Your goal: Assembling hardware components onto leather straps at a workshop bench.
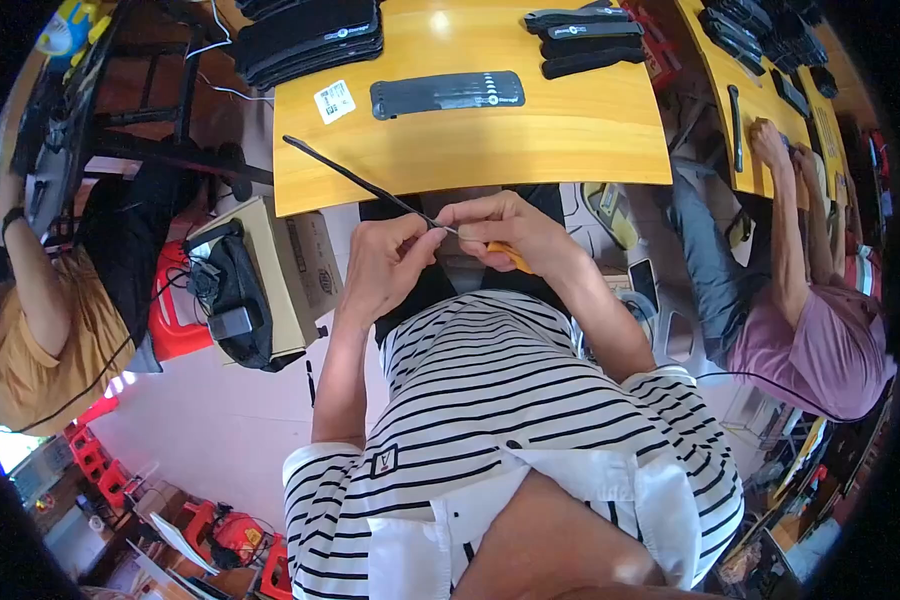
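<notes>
Just off the near edge of the yellow table (560, 160), my two hands meet in front of my body. My left hand (385, 262) pinches one end of a narrow black strip (345, 172), whose other end reaches up and left over the tabletop. In my right hand (515, 235) is a small orange-handled tool (511, 257). A thin, pale tip runs from its fingers to the strip's end; the fingers partly hide the tool, and its exact kind does not show. Beyond them lies a flat black band (448, 95) with rounded corners, beside a white printed label (335, 101).
Stacked black bands (310, 50) fill the table's far left, and a smaller pile (585, 45) sits far right. A cardboard box (270, 270) with a black bag (235, 300) stands on the floor at left. People sit on both sides; one's hand (770, 145) rests at the right table.
</notes>
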`<state>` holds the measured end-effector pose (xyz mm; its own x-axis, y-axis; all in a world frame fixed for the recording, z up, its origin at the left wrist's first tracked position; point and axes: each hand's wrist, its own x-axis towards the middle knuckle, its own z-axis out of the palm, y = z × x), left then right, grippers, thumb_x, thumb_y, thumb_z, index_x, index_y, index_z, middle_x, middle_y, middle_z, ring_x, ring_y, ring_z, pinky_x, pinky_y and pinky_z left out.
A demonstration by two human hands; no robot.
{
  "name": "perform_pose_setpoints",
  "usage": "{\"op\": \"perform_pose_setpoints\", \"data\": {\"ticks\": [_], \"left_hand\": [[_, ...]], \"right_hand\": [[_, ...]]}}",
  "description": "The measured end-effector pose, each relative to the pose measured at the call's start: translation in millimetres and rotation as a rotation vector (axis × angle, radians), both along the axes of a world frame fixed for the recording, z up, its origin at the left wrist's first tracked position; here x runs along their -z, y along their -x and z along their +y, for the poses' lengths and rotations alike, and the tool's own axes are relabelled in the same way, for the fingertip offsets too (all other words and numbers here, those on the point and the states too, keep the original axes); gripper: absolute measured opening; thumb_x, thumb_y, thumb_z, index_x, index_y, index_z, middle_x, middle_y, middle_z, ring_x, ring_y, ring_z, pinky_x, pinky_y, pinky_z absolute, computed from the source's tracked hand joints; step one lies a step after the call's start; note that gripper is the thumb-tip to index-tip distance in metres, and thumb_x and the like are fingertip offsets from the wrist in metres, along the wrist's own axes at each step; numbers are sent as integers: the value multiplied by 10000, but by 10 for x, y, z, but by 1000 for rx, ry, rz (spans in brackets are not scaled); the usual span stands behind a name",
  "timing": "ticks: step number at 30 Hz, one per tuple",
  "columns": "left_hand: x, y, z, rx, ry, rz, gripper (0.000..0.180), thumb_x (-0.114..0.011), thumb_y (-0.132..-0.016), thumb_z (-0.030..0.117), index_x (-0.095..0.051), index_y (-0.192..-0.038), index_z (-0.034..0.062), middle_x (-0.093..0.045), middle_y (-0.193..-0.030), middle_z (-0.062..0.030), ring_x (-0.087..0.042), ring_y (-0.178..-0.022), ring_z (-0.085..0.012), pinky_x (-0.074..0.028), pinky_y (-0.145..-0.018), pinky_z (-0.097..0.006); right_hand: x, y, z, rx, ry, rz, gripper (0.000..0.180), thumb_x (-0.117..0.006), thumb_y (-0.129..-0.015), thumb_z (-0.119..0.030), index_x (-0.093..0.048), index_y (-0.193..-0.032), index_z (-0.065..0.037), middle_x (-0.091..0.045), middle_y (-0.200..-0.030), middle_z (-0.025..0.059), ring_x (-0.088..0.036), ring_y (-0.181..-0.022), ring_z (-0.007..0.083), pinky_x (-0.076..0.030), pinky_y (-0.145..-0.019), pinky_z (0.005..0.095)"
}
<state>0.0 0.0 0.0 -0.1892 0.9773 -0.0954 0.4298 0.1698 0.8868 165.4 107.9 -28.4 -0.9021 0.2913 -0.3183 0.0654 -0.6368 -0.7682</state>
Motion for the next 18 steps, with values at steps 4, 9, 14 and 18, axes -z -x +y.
{"op": "perform_pose_setpoints", "data": {"ticks": [4, 9, 14, 18], "left_hand": [[-23, -2, 5, 11, -33, -100, 247, -587, -829, 129, -557, -623, -5, -571, -522, -66, -550, -458, -111, -403, -438, -222], [24, -13, 2, -125, -23, -524, 272, -562, -834, 122, -518, -588, 13, -513, -510, -20, -496, -434, -66, -356, -400, -195], [7, -65, 1, -218, -18, -553, 270, -542, -835, 114, -496, -583, 30, -482, -504, 2, -451, -413, -55, -330, -388, -193], [-150, -108, 12, -95, 35, -527, 268, -547, -821, 113, -486, -571, 38, -478, -500, 1, -440, -413, -50, -325, -388, -192]], "right_hand": [[-4, -8, -14, -19, 299, 6, 282, -535, -838, -51, -536, -1112, 15, -405, -543, 17, -341, -404, 73, -227, -354, 192], [-69, 27, -78, -17, 372, 119, 273, -536, -836, -56, -532, -1100, 15, -412, -549, 1, -339, -405, 58, -219, -351, 192], [-276, 63, -155, 186, -215, 46, 168, -524, -862, -98, -531, -992, 8, -443, -603, -7, -367, -468, 45, -278, -432, 174], [-251, 73, -181, 223, -793, 31, 154, -635, -779, -70, -514, -851, -7, -476, -609, -1, -411, -562, 58, -345, -512, 213]]}}
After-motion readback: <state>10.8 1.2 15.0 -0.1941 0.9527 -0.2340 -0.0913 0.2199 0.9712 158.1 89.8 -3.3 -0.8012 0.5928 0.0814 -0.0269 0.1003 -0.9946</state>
